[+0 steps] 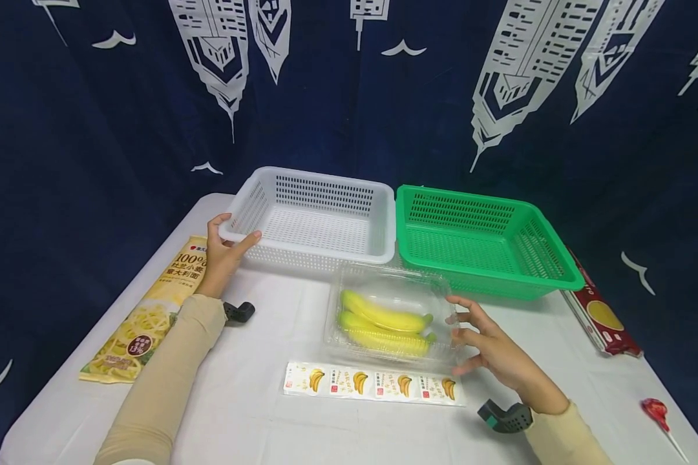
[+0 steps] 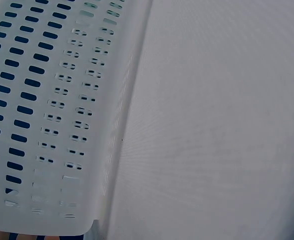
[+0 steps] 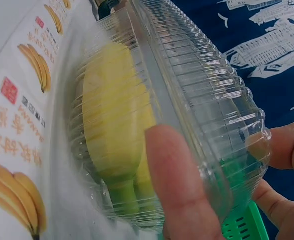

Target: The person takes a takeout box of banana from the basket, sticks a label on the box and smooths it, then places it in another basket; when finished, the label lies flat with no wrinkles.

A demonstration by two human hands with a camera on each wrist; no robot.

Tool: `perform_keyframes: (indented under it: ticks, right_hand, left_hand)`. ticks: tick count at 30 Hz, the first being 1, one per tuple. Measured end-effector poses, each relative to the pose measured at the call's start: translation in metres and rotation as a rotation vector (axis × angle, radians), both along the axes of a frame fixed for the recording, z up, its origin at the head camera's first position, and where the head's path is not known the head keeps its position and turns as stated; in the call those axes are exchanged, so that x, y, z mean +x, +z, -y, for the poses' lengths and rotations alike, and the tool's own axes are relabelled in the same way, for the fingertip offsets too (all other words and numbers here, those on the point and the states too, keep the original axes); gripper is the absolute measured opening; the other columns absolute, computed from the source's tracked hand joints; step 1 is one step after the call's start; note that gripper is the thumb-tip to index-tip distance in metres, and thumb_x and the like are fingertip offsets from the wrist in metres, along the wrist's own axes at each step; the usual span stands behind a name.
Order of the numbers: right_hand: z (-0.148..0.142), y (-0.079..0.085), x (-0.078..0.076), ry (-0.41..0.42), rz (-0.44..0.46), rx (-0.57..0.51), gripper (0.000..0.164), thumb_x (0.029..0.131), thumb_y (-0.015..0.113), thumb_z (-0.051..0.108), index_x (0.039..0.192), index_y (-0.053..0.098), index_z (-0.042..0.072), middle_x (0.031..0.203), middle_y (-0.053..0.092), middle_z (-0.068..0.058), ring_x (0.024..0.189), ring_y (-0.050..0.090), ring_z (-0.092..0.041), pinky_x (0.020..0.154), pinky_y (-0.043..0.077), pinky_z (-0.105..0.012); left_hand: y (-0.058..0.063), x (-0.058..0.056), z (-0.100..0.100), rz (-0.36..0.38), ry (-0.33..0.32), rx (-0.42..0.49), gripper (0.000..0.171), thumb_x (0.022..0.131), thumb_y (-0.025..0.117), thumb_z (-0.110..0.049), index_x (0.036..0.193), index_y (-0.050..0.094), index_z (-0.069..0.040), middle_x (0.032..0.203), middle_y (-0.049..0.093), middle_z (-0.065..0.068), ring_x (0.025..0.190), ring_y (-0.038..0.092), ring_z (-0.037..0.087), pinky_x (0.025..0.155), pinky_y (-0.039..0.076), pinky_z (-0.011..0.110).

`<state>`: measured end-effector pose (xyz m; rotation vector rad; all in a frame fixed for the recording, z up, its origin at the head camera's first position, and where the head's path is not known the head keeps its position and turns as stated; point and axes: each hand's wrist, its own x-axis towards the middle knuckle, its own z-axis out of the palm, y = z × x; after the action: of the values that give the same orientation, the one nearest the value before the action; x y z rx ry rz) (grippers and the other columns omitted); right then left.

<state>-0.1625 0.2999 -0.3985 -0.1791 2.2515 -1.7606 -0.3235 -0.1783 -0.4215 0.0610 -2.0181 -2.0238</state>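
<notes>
My left hand (image 1: 223, 258) grips the near left corner of a white plastic basket (image 1: 302, 253), thumb along the front rim and fingers around the left side. In the left wrist view, the slotted wall of that basket (image 2: 94, 150) fills the left part, with fingertips just showing below its rim. At the right end of a clear plastic clamshell box (image 1: 334, 310), my right hand (image 1: 491, 349) holds the edge between thumb (image 3: 179, 185) and curled fingers. Yellow bananas (image 1: 384, 313) with green tips lie inside the box, under its closed lid.
A strip of banana stickers (image 1: 375, 384) lies in front of the box. Beside the white basket stands a green basket (image 1: 488, 284). A yellow pasta packet (image 1: 145, 316) lies left, a red packet (image 1: 605, 316) right, and a red lollipop (image 1: 656, 410) near the right edge.
</notes>
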Motion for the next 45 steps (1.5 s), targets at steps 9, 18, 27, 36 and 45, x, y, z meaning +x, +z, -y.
perform_keyframes:
  ticks: [9,18,27,36,45]
  right_hand:
    - [0.0,-0.001,-0.003,-0.006,0.001,0.023,0.073,0.107,0.055,0.008,0.17,0.018,0.011,0.158,0.027,-0.036,0.118,0.055,-0.038,0.068,0.066,-0.05]
    - [-0.005,-0.001,0.002,-0.015,-0.071,0.142,0.073,0.113,0.055,0.017,0.173,0.015,0.012,0.165,0.024,-0.036,0.13,0.052,-0.049,0.081,0.063,-0.042]
    - [-0.004,0.005,0.006,-0.126,-0.395,0.372,0.057,0.11,0.063,0.011,0.16,0.041,-0.002,0.159,0.042,-0.028,0.129,0.058,-0.046,0.09,0.055,-0.022]
    - [0.011,0.012,0.009,-0.153,-0.706,0.446,0.045,0.1,0.07,-0.005,0.143,0.061,-0.003,0.141,0.057,-0.023,0.12,0.061,-0.039,0.105,0.034,-0.002]
    - [0.035,0.025,0.015,-0.058,-0.822,0.356,0.044,0.096,0.071,-0.012,0.139,0.066,-0.001,0.137,0.065,-0.017,0.124,0.058,0.0,0.108,0.04,-0.008]
  left_hand:
    - [0.001,0.001,0.002,0.019,-0.006,-0.022,0.083,0.1,0.077,-0.015,0.165,0.025,-0.015,0.167,0.039,0.014,0.137,0.049,0.024,0.104,0.044,0.023]
    - [0.01,0.007,0.002,0.075,-0.017,-0.069,0.089,0.1,0.079,-0.019,0.168,0.021,-0.017,0.167,0.038,0.015,0.137,0.044,0.024,0.105,0.041,0.028]
    - [0.031,0.019,-0.006,0.093,0.082,-0.262,0.081,0.101,0.074,-0.028,0.168,0.03,-0.01,0.176,0.012,0.022,0.16,0.016,0.043,0.131,0.013,0.058]
    - [0.046,0.039,-0.017,-0.193,0.077,-0.571,0.062,0.096,0.076,-0.016,0.152,0.054,-0.003,0.176,0.024,0.022,0.165,0.005,0.043,0.129,0.0,0.066]
    - [0.05,0.073,-0.024,-0.442,-0.077,-0.748,0.05,0.092,0.078,-0.004,0.14,0.065,0.0,0.167,0.04,0.028,0.158,0.025,0.052,0.125,0.015,0.073]
